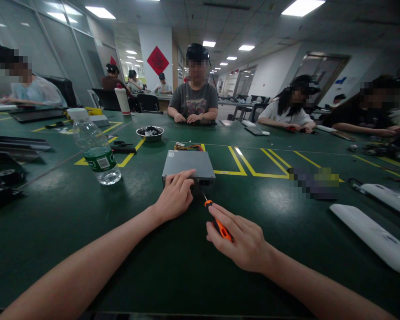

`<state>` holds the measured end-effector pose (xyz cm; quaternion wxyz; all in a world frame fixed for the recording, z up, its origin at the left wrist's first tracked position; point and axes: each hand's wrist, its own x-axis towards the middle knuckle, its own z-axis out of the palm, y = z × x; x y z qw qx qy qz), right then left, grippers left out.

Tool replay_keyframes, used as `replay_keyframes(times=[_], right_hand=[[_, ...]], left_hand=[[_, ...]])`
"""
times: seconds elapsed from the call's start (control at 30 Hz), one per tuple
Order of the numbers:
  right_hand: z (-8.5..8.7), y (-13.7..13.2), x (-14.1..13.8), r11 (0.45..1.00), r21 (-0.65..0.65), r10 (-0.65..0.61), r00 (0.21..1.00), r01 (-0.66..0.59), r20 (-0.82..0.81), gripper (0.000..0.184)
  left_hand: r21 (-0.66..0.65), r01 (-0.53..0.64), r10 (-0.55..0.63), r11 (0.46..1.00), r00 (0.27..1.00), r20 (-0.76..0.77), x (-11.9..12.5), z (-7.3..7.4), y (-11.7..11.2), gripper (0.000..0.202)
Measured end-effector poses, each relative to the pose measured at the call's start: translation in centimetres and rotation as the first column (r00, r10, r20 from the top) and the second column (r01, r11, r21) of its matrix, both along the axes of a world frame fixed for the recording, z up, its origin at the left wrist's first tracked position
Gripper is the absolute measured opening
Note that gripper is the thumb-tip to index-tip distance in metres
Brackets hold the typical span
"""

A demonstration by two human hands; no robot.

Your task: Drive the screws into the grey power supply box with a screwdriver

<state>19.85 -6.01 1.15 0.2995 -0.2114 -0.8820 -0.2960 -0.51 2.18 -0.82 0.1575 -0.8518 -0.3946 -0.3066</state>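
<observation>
A grey metal computer power supply (188,163) lies on the green table in front of me, its socket side facing me and a bundle of coloured wires (188,147) at its far side. My left hand (176,195) grips its near left edge, with a finger stretched over the top and the others bent at the front face. In my right hand (242,238) is an orange and black screwdriver (224,231), the fingers closed around its handle. The screwdriver's thin tip points up and left, just short of the power supply's near face.
A water bottle (102,155) stands to the left, near a metal bowl (150,133) of small dark parts. White casings (370,235) lie at the right. Yellow tape (233,173) marks the table. Dark metal parts (13,149) lie far left. People sit across and beside the table.
</observation>
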Motion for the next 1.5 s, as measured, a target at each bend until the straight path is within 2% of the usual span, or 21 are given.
replay_keyframes(times=[0.1, 0.2, 0.3, 0.37, 0.47, 0.57, 0.7, 0.8, 0.9, 1.07, 1.3, 1.5], right_hand=[[-0.02, -0.05, -0.13, 0.999, -0.034, 0.006, 1.0, -0.006, -0.006, 0.015], [-0.17, -0.14, -0.36, 0.998, -0.063, 0.025, 0.999, -0.024, 0.027, 0.02], [-0.27, -0.16, -0.4, 0.997, -0.068, 0.034, 0.997, -0.029, 0.07, 0.028], [-0.22, -0.12, -0.25, 0.999, -0.022, 0.024, 0.998, -0.023, 0.054, 0.029], [0.01, -0.04, 0.11, 1.0, 0.025, -0.009, 1.0, 0.009, 0.009, 0.02], [0.05, -0.02, 0.28, 0.999, -0.014, -0.03, 1.0, 0.03, -0.008, 0.012], [-0.52, 0.02, 0.06, 0.998, -0.06, 0.008, 1.0, -0.007, 0.028, 0.024], [-0.88, 0.16, 0.0, 1.0, -0.001, 0.017, 1.0, -0.017, 0.02, 0.03], [-0.84, 0.32, 0.22, 1.0, 0.024, -0.01, 1.0, 0.011, -0.011, 0.025], [-0.72, 0.23, 0.16, 0.999, -0.034, 0.008, 0.999, -0.006, 0.052, 0.017], [-0.75, 0.04, 0.02, 0.998, -0.055, 0.015, 0.998, -0.012, 0.057, 0.026], [-0.5, 0.05, 0.41, 0.999, -0.039, -0.036, 0.999, 0.037, 0.018, 0.012]], left_hand=[[0.032, -0.052, 0.052, 0.998, 0.999, -0.005, 0.08, 0.02, 0.07, 0.038], [0.036, -0.077, 0.078, 0.996, 0.996, -0.049, 0.2, -0.01, 0.04, 0.045], [0.025, -0.058, 0.059, 0.998, 0.997, -0.044, 0.22, -0.05, 0.14, 0.045], [0.018, -0.042, 0.043, 0.999, 0.999, -0.032, 0.19, -0.05, 0.28, 0.045], [0.008, -0.017, 0.017, 1.0, 1.0, -0.02, 0.19, 0.01, 0.44, 0.044], [-0.002, -0.01, 0.01, 1.0, 1.0, -0.006, 0.23, 0.07, 0.45, 0.042], [-0.008, -0.001, 0.001, 1.0, 1.0, 0.006, 0.29, 0.1, 0.32, 0.042], [-0.01, -0.002, 0.002, 1.0, 1.0, 0.006, 0.31, 0.1, 0.28, 0.041], [-0.012, -0.006, 0.006, 1.0, 1.0, -0.002, 0.31, 0.1, 0.28, 0.041], [-0.013, -0.007, 0.007, 1.0, 1.0, -0.001, 0.31, 0.09, 0.28, 0.04], [-0.017, -0.014, 0.014, 1.0, 0.999, 0.029, 0.4, 0.09, 0.34, 0.039], [-0.014, -0.017, 0.017, 1.0, 1.0, 0.026, 0.5, 0.16, 0.26, 0.038]])
